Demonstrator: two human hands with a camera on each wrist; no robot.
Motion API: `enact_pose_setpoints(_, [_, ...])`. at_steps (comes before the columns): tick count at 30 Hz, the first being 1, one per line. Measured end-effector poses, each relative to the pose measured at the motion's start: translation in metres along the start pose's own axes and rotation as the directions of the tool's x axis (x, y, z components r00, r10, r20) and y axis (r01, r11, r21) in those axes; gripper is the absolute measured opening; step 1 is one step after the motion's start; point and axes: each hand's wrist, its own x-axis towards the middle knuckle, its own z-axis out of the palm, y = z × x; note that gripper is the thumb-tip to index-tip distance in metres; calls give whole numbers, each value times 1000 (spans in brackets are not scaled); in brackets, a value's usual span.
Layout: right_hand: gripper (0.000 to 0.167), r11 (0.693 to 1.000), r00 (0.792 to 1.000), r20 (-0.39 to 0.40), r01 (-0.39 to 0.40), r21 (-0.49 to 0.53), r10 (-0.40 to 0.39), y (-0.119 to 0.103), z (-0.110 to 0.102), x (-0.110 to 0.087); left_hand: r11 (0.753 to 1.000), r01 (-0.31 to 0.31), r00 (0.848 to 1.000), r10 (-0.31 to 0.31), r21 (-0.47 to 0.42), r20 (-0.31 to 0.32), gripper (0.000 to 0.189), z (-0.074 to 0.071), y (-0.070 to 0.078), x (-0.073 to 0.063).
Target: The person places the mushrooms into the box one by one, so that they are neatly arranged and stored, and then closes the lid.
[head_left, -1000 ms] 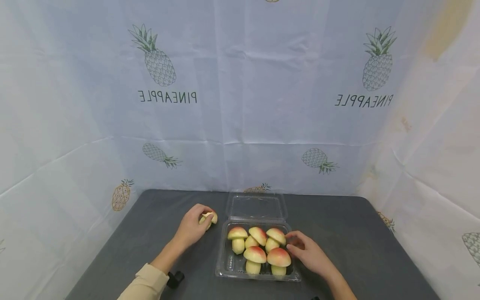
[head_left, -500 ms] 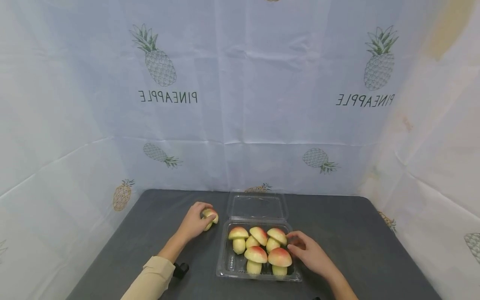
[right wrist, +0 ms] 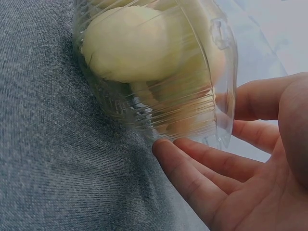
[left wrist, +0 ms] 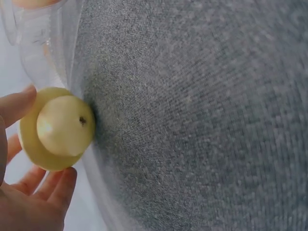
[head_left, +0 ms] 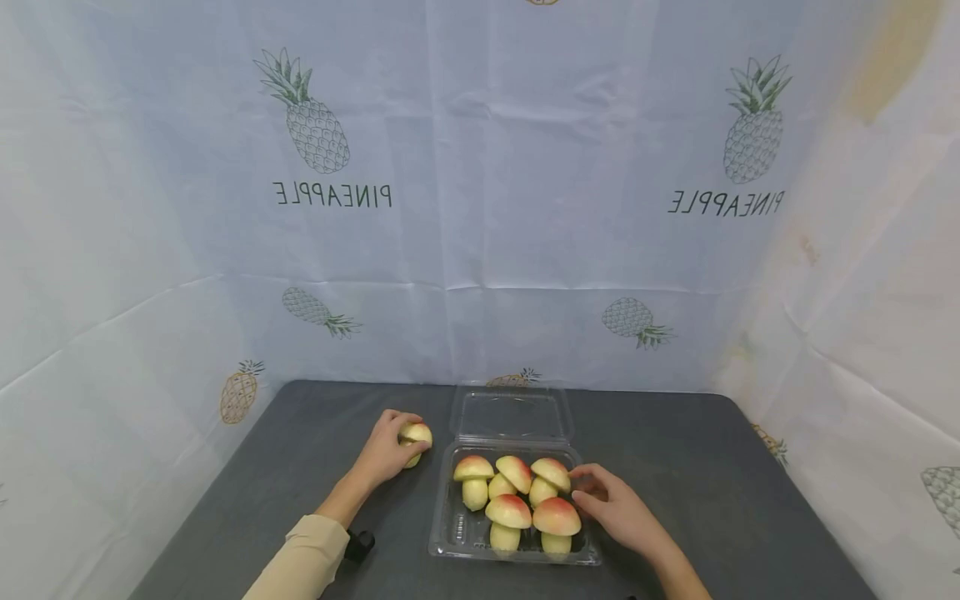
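Note:
Left of the clear plastic clamshell container, my left hand grips a toy mushroom with a red-and-yellow cap. In the left wrist view, thumb and fingers lie around the cap's edge, and the pale stem faces the camera close by the tabletop. My right hand is at the container's right side. In the right wrist view its relaxed fingers reach the clear outer wall, with the thumb near the rim. Several similar mushrooms lie in the container in two rows.
The container's lid stands open toward the back of the dark grey table. Behind and beside the table hangs a pale curtain printed with pineapples. A black strap device sits at the left wrist.
My left hand keeps hold of the mushroom, which has shifted and turned slightly in its fingers. The right hand and the container stay in place.

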Motion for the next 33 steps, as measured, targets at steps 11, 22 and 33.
enact_pose_setpoints(11, [41, 1000, 1000, 1, 0, 4, 0, 0, 2, 0, 1000, -6, 999, 7, 20, -37, 41, -2, -12, -6])
enact_pose_setpoints(22, [41, 1000, 1000, -8, -7, -10, 7, -2, 2, 0, 999, -39, 998, 39, -14, -48, 37, -11, -5, -25])
enact_pose_setpoints(33, [41, 1000, 1000, -14, -7, -12, 7, 0, 1, 0, 989, -130, 988, 124, -63, -91, 30, -10, 11, -39])
